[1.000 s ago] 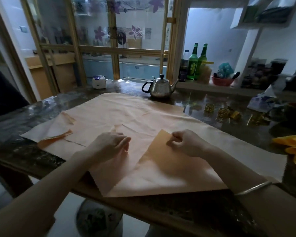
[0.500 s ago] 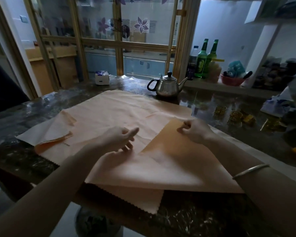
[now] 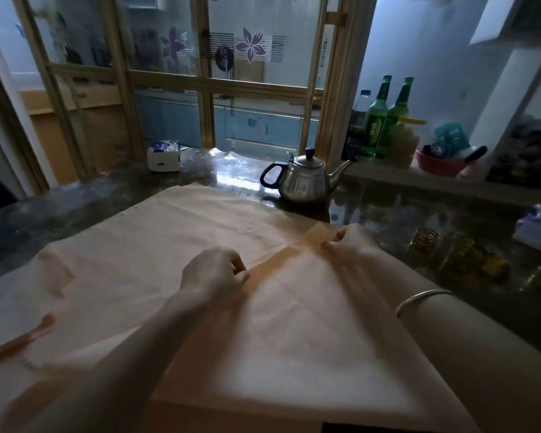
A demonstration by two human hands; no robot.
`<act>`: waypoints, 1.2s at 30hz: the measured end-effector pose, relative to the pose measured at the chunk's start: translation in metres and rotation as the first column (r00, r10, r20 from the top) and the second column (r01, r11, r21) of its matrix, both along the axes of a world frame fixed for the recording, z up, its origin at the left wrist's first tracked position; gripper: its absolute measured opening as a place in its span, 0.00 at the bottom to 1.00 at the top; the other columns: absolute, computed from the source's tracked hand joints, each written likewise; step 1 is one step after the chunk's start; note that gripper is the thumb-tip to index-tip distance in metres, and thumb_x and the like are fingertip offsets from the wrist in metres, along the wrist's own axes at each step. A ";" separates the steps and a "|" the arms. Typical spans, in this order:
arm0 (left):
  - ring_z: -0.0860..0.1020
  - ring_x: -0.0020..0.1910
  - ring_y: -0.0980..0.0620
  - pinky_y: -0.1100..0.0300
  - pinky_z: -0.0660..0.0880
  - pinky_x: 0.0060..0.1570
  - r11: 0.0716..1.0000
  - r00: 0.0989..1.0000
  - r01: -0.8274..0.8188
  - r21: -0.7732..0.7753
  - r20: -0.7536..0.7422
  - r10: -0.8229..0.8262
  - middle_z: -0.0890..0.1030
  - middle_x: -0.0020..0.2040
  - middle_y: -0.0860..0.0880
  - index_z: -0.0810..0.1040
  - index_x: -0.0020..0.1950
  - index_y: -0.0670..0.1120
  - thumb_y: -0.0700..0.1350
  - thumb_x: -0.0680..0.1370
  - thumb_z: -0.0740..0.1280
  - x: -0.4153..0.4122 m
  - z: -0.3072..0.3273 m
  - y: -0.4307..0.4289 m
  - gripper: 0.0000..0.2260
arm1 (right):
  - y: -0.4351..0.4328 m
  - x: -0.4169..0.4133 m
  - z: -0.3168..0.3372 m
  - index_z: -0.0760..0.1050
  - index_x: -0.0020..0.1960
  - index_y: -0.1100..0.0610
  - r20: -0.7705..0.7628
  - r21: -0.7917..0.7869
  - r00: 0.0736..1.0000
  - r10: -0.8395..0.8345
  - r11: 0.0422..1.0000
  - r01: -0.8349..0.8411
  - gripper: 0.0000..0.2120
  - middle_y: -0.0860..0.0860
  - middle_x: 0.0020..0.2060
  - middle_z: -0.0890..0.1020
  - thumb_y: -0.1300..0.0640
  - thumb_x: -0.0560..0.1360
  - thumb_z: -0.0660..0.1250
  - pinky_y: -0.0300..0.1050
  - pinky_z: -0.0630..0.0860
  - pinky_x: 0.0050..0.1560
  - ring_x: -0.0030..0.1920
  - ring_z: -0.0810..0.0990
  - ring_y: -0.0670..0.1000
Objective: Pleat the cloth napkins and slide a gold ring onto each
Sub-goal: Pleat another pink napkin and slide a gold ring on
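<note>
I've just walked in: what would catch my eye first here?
First comes the big peach napkin spread over the dark table, with the left hand and right hand pinching a narrow fold across its middle. Behind it stands a shiny steel teapot; gold rings wait on the table to the right.

Napkin: matt peach woven cloth napkin [image 3: 175,232]
Teapot: polished steel teapot [image 3: 305,179]
Surface: glossy dark mottled stone surface [image 3: 60,207]
</note>
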State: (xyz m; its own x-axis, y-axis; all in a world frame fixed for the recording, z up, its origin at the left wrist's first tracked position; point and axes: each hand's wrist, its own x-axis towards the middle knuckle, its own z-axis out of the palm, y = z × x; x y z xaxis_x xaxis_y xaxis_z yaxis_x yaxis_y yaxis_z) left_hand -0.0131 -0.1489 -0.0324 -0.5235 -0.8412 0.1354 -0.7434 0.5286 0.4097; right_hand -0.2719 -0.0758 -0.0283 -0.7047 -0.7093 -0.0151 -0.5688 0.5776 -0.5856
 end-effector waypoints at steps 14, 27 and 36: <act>0.79 0.48 0.53 0.59 0.74 0.48 0.997 0.999 0.005 0.078 0.031 -0.008 0.76 0.39 0.59 0.75 0.46 0.55 0.56 0.69 0.75 -0.015 -0.006 -0.033 0.13 | -0.016 -0.037 -0.014 0.81 0.47 0.54 0.030 -0.027 0.999 0.014 1.000 -0.013 0.11 0.51 0.43 0.83 0.46 0.73 0.71 0.53 0.79 0.52 0.45 0.81 0.52; 0.78 0.53 0.44 0.56 0.70 0.46 0.989 0.979 0.073 -0.130 0.199 -0.046 0.82 0.53 0.46 0.79 0.49 0.48 0.55 0.80 0.61 -0.027 -0.015 -0.036 0.13 | -0.021 -0.038 -0.019 0.83 0.44 0.55 -0.001 -0.059 1.000 -0.025 0.998 0.025 0.13 0.52 0.39 0.83 0.46 0.77 0.67 0.50 0.78 0.48 0.42 0.81 0.53; 0.77 0.40 0.48 0.58 0.67 0.36 0.999 0.959 0.030 -0.013 0.283 -0.025 0.78 0.36 0.51 0.77 0.36 0.47 0.66 0.77 0.58 -0.011 -0.007 -0.038 0.24 | 0.046 -0.032 0.000 0.79 0.43 0.58 -0.124 0.104 0.991 0.057 0.994 -0.044 0.22 0.56 0.39 0.82 0.40 0.79 0.59 0.50 0.77 0.44 0.40 0.80 0.54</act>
State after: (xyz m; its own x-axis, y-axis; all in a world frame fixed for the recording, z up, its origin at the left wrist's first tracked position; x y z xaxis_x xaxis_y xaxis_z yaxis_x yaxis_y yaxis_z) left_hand -0.0238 -0.1869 -0.0398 -0.5652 -0.8250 -0.0071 -0.8129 0.5554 0.1755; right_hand -0.3041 -0.0296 -0.0281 -0.6689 -0.7433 -0.0008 -0.6646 0.5985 -0.4474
